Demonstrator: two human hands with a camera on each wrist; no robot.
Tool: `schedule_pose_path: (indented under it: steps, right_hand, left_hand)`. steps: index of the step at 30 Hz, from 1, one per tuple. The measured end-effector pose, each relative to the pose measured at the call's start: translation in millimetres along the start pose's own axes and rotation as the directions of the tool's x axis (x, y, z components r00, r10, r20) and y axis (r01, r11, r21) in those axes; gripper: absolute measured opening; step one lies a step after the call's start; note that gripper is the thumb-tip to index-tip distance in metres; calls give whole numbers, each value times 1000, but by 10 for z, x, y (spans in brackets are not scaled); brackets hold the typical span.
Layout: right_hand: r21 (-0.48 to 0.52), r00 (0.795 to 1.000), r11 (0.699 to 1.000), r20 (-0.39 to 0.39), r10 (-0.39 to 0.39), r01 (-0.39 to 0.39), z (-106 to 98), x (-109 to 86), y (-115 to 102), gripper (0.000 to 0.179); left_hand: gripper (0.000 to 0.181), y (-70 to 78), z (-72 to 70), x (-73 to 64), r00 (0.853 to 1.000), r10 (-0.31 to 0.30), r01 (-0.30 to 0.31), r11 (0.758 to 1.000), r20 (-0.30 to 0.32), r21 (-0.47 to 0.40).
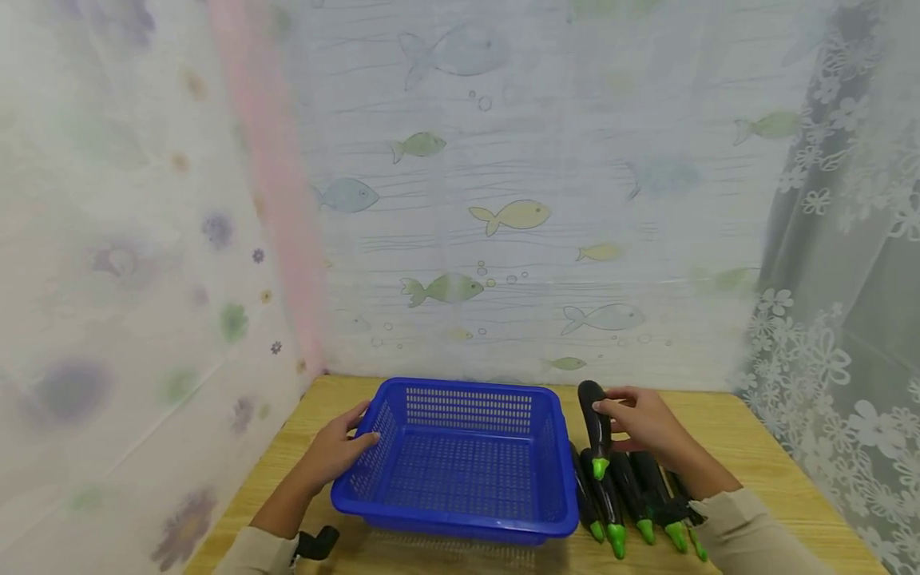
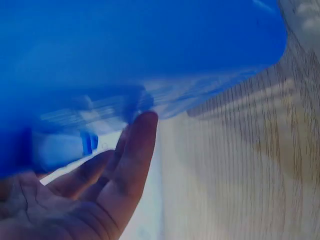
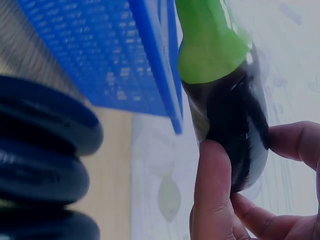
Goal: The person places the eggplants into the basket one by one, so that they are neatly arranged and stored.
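Observation:
My left hand (image 1: 332, 455) grips the left rim of an unfilled blue plastic basket (image 1: 460, 523), thumb over the inner side. In the left wrist view, the fingers (image 2: 140, 155) reach up against the basket's outer wall. Just past the basket's right side, my right hand (image 1: 647, 423) holds a dark eggplant (image 1: 593, 411) between thumb and fingers, its green stem end pointing down toward me. Below it, several more eggplants (image 1: 632, 487) lie side by side on the table, green ends toward me. The right wrist view shows the held eggplant (image 3: 235, 125) close beside the basket wall.
A light wooden table (image 1: 711, 411) carries everything. Behind it hangs a pale sheet (image 1: 446, 239) printed with fish, and a flowered sheet (image 1: 144, 319) borders the left side. A lacy white curtain (image 1: 834, 351) falls along the right.

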State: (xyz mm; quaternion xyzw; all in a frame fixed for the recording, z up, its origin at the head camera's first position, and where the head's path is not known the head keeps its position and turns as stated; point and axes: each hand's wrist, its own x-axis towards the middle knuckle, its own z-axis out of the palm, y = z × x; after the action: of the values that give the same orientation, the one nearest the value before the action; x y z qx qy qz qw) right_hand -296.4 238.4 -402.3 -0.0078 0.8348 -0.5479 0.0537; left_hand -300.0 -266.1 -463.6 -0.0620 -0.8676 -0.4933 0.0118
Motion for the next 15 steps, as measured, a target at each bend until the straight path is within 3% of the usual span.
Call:
schedule_pose_path:
  steps: [3,6,15]
  right_hand:
    - [20,1000,1000,6,-8,8,79,39,-44,70]
    - [42,1000,999,12,-17,16,174,67,-90,69]
    - [102,999,995,31,-12,9,474,162,-247,64]
  left_hand:
    - [68,30,35,-7,999,23,-19,993,-34,113]
    - [64,50,56,-32,998,34,-23,985,-59,172]
    - [61,81,106,-40,993,39,-11,970,-109,242]
